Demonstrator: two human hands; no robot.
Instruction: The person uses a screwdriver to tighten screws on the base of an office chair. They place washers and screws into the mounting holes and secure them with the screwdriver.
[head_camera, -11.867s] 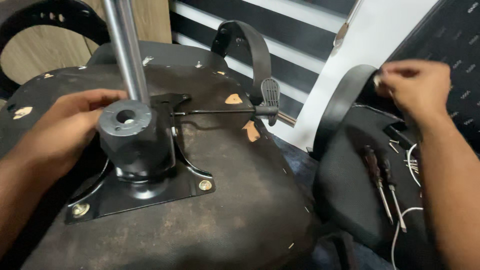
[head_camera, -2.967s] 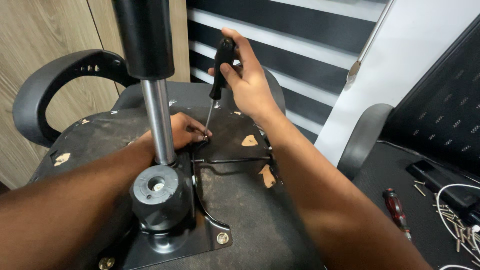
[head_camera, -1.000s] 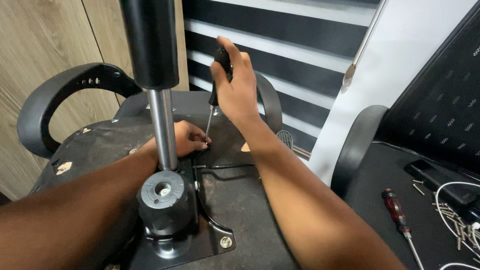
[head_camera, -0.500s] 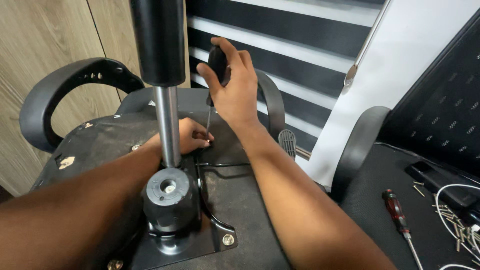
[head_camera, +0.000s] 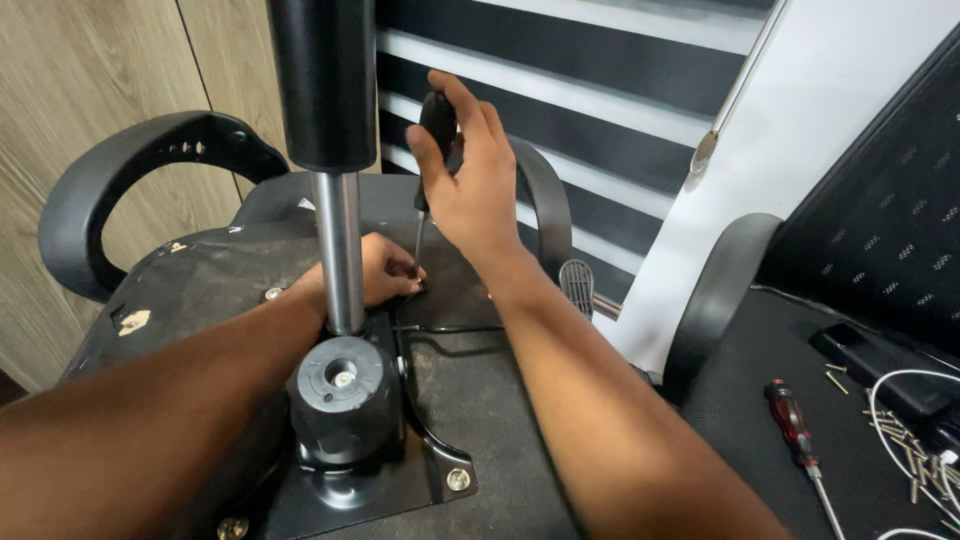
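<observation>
Black screwdriver: upright, tip at plate's far corner.
Right hand: fingers wrapped round its handle.
Left hand: fingertips pinched at tip, behind column.

Upturned chair seat is the work surface: worn black underside, torn patches at 9 o'clock. Black mounting plate is bolted flat on it, silver bolts at its corners, gas cylinder rising upright from the plate's hub. At 3 o'clock, a second black seat carries a red-handled screwdriver, loose screws just beside it, and a white cable.
</observation>
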